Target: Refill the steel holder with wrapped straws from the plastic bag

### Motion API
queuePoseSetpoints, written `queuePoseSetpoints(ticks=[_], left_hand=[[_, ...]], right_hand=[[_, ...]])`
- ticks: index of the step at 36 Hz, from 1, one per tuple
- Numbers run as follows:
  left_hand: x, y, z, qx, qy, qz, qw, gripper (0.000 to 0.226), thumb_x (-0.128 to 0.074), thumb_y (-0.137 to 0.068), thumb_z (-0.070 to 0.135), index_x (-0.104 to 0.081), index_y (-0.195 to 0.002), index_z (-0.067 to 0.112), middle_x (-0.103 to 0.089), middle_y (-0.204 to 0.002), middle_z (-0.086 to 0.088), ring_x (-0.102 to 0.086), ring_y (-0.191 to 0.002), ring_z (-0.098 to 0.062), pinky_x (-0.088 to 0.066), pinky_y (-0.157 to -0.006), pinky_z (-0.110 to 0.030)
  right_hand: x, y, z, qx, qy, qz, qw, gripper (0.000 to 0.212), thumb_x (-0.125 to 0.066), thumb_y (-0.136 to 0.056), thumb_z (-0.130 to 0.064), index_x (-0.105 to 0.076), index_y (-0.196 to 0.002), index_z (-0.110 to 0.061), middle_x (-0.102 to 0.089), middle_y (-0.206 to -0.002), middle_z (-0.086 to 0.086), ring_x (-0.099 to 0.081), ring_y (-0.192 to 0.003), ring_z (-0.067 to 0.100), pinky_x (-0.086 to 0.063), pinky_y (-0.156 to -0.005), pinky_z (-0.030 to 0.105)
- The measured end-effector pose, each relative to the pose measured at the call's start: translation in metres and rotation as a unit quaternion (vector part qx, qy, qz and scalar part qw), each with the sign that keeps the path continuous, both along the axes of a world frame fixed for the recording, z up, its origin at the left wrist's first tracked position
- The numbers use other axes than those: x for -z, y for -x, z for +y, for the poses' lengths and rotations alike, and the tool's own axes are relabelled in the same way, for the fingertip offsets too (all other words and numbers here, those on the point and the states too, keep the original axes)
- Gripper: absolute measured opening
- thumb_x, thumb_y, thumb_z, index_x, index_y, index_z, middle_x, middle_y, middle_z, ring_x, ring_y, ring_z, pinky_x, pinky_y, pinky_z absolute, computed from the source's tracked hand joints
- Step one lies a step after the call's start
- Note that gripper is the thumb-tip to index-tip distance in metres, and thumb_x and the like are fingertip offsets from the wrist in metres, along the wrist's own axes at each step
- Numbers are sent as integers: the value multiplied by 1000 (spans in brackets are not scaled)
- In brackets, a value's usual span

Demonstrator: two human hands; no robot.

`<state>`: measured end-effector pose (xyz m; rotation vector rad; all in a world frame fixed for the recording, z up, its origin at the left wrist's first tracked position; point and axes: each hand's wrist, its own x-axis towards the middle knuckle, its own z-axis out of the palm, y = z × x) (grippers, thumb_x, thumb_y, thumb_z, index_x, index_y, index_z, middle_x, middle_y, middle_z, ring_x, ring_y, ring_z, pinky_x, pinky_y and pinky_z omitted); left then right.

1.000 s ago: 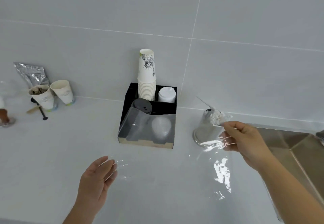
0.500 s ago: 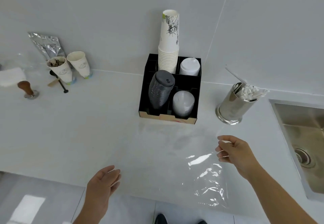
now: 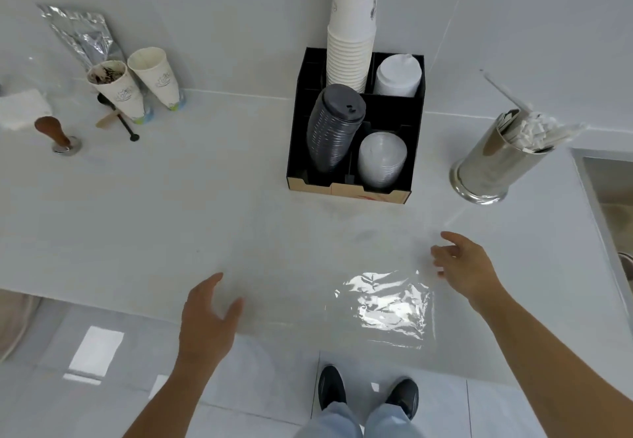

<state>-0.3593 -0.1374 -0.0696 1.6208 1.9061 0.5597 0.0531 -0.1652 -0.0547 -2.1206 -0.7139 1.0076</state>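
Note:
The steel holder (image 3: 493, 167) stands at the right of the white counter, packed with white wrapped straws (image 3: 534, 131); one straw sticks up higher than the rest. The clear plastic bag (image 3: 383, 304) lies flat on the counter near the front edge, and I see no straws in it. My right hand (image 3: 462, 266) hovers open just right of the bag's upper corner, fingers spread, holding nothing. My left hand (image 3: 207, 317) is open at the counter's front edge, left of the bag and apart from it.
A black organiser (image 3: 352, 177) with paper cups (image 3: 352, 26) and lids sits behind the bag. At far left are two used paper cups (image 3: 137, 85), a foil pouch (image 3: 82, 37) and a tamper (image 3: 56, 132). A sink (image 3: 609, 191) opens at the right edge.
My right hand drew the bag away from the holder, laid it flat on the counter and let go. The view tilted down toward the counter's front edge and floor.

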Motion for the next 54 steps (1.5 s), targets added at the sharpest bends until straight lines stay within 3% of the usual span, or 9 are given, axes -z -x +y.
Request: queuePoseSetpoints(ticks=[4, 12, 20, 26, 31, 37, 46, 50, 54], left_hand=[[1, -17, 11, 124, -26, 43, 991, 50, -66, -89, 21, -51, -136, 12, -48, -145, -12, -40, -136, -28, -29, -111, -38], [21, -69, 54, 361, 2, 163, 918, 54, -38, -100, 39, -25, -151, 26, -11, -164, -2, -7, -150, -21, -6, -120, -36], [51, -78, 64, 379, 9, 256, 890, 63, -12, -95, 58, 3, -152, 36, 8, -164, 2, 10, -150, -20, 10, -118, -42], [56, -74, 67, 377, -8, 258, 890, 64, -10, -94, 63, 2, -152, 38, 3, -165, 3, 5, -150, -20, 6, -120, -44], [58, -68, 71, 379, -15, 259, 888, 65, -10, -93, 66, 4, -151, 41, 1, -165, 5, 2, -150, -19, 4, -119, -45], [51, -70, 73, 380, -2, 258, 888, 66, -14, -92, 66, 2, -151, 40, 4, -164, 6, 5, -150, -17, 5, -120, -44], [26, -83, 80, 385, 66, 228, 892, 69, -35, -93, 60, -11, -153, 34, 3, -165, 4, 4, -150, -18, -4, -121, -39], [20, -89, 86, 383, 93, 236, 888, 71, -41, -92, 59, -12, -151, 33, 0, -165, 4, -1, -150, -20, -18, -117, -40], [12, -96, 85, 367, 102, 226, 897, 69, -50, -90, 51, -17, -147, 31, -15, -161, 2, -17, -147, -20, -35, -108, -42]], right_hand=[[6, 10, -8, -38, 29, -109, 993, 49, -61, -92, -25, -49, -139, -16, -63, -125, 5, -58, -103, 20, -45, -89, 32], [23, 58, -28, -188, 16, -249, 950, 52, -53, -97, -21, -41, -145, -8, -29, -158, 9, -24, -145, 26, -25, -115, 38], [49, 83, -50, -325, 40, -340, 882, 55, -31, -103, -34, -26, -152, -10, -18, -161, 9, -13, -149, 28, -5, -120, 40], [50, 71, -61, -338, 59, -364, 866, 64, -22, -97, -45, -35, -148, -8, -34, -155, 10, -30, -143, 29, -21, -117, 50], [48, 59, -68, -336, 78, -369, 863, 71, -12, -98, -53, -33, -149, -8, -32, -156, 9, -32, -143, 27, -16, -117, 45], [47, 57, -67, -346, 93, -365, 860, 70, -19, -96, -50, -29, -151, -9, -28, -158, 8, -28, -145, 25, -18, -118, 46], [49, 51, -67, -370, 107, -365, 848, 74, -5, -93, -58, -7, -155, -17, -4, -163, 0, -3, -150, 17, 6, -119, 33], [43, 50, -63, -379, 111, -341, 853, 68, -20, -100, -51, -4, -155, -15, -1, -164, 1, 0, -150, 18, 5, -118, 32], [26, 52, -51, -383, 134, -289, 867, 62, -37, -100, -38, -16, -153, -13, -7, -164, 0, -12, -149, 18, -15, -117, 30]])
